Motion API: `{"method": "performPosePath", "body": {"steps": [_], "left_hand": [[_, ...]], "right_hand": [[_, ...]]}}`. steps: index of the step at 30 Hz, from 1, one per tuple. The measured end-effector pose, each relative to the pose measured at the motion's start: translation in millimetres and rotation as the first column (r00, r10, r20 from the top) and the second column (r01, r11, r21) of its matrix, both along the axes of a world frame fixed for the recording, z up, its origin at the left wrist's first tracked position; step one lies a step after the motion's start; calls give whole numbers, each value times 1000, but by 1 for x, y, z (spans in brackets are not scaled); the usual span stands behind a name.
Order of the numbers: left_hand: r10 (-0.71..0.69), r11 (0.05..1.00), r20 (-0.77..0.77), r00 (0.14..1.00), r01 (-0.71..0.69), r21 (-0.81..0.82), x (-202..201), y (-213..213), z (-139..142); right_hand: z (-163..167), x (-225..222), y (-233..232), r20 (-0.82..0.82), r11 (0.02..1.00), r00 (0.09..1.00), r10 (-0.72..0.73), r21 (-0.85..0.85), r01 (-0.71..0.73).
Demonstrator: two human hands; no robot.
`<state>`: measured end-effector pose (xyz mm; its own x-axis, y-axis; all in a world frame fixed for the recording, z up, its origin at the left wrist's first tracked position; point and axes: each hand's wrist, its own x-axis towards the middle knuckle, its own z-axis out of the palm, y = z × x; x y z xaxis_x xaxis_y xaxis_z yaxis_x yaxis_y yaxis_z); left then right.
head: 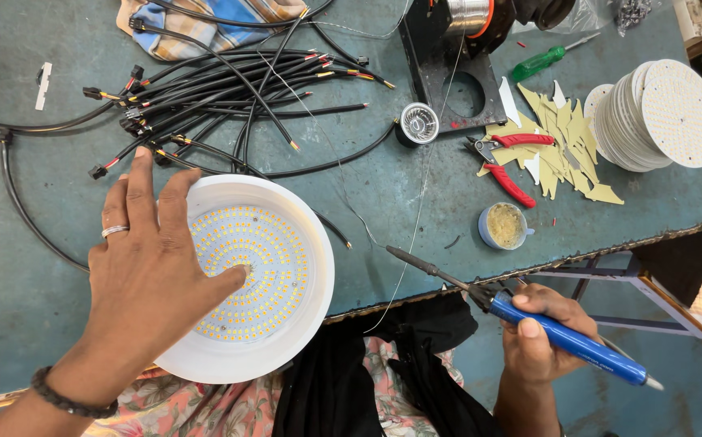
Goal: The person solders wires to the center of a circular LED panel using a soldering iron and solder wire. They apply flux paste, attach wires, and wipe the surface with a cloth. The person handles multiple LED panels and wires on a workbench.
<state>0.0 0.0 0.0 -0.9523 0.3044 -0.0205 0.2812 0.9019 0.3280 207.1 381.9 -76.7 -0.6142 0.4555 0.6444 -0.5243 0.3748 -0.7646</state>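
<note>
Left hand (144, 275) spread flat, gripping nothing, pressing an LED disc (250, 275) inside a white housing (318, 267) at the near edge of a teal bench (11, 275). Behind, loose black leads (221, 89). Further right, solder wire (419, 194) trailing down, flux tin (504, 225), red cutters (506, 162) (amid paper scraps). Right hand (541, 336) closed round a blue iron (529, 320), off the bench edge. Likely risks: hot tip brushing fingers or leads; housing tipping off. Worn top, cluttered workshop.
</note>
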Motion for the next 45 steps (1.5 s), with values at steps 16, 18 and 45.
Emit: {"method": "performPosePath", "body": {"steps": [16,18,45], "left_hand": [[2,1000,0,1000,-2,-18,-4,3,4],[-2,1000,-12,1000,2,-12,-5,4,3],[-19,995,43,999,14,95,-3,-3,4]], "right_hand": [[11,-9,9,-67,992,993,-93,-87,87],[18,-12,10,-34,945,993,-114,-313,98],[75,-72,-101,222,985,963,152,40,-165]]}}
